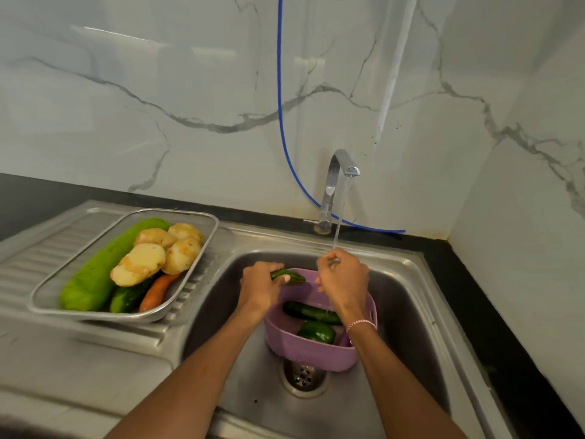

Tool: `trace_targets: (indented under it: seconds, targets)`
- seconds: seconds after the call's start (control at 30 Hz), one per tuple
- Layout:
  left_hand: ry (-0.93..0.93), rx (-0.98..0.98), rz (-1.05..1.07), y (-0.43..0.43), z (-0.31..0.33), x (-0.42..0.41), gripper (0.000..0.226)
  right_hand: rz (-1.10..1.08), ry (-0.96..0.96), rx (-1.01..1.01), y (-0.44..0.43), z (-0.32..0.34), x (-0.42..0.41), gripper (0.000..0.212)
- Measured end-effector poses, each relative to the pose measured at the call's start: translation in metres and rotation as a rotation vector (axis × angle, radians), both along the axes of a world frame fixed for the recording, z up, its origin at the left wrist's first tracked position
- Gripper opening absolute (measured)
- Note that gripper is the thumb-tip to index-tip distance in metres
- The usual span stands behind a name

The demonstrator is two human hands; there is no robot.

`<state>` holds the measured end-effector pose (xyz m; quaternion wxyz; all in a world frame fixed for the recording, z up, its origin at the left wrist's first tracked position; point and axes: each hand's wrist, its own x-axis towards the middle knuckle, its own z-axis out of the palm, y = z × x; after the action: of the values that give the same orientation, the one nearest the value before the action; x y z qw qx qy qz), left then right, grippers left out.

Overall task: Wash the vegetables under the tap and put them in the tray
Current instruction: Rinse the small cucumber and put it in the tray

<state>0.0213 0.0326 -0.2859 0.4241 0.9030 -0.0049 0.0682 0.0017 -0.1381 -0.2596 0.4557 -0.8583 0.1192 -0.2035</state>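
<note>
**Marble-walled sink: a cucumber held under the tap**

Steel sink [395,312] below a veined wall [158,90]; the tap [335,172] runs, and its water [342,210] falls onto the right hand [343,277].

The left hand [261,286] reaches in from the lower left, back uppermost. Its fingers are curled round one end of a dark cucumber [289,276], which lies level above the far rim of the colander [310,353].

The right hand is knuckles-up, with its fingers curled into a loose fist in the stream, just beside the cucumber's free end (whether it grips anything cannot be told). A bracelet [361,323] circles its wrist, and the forearm hides part of the colander's right side.

The colander stands in the basin just behind the drain [303,377]. It holds a second cucumber [311,313] and a pepper [316,331].

The tray [95,315] sits on the drainboard, left of the basin and well apart from both hands. It holds a gourd [104,267], potatoes [139,264], a carrot [156,291] and a third cucumber [126,296]. A blue hose [280,90] hangs down the wall behind the tap.
</note>
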Motion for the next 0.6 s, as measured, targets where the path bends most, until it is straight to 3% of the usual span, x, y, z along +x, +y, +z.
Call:
trace_targets:
  seconds: [0.1, 0.23, 0.37, 0.5, 0.6]
  targets:
    - [-0.066, 0.051, 0.018, 0.005, 0.016, -0.018, 0.043, 0.156, 0.012, -0.119, 0.018, -0.003, 0.000, 0.014]
    - [-0.162, 0.109, -0.005, 0.015, 0.028, -0.039, 0.039, 0.380, -0.066, -0.136, 0.034, -0.002, -0.002, 0.010]
    - [-0.321, 0.120, -0.022, 0.038, 0.049, -0.071, 0.036, 0.511, -0.131, 0.014, 0.045, 0.011, -0.013, 0.012]
    - [-0.393, 0.092, 0.098, 0.076, 0.073, -0.089, 0.037, 0.645, -0.126, 0.182, 0.059, 0.027, -0.021, 0.021]
    - [-0.430, 0.082, 0.205, 0.114, 0.087, -0.100, 0.035, 0.674, -0.092, 0.155, 0.067, 0.027, -0.024, 0.022]
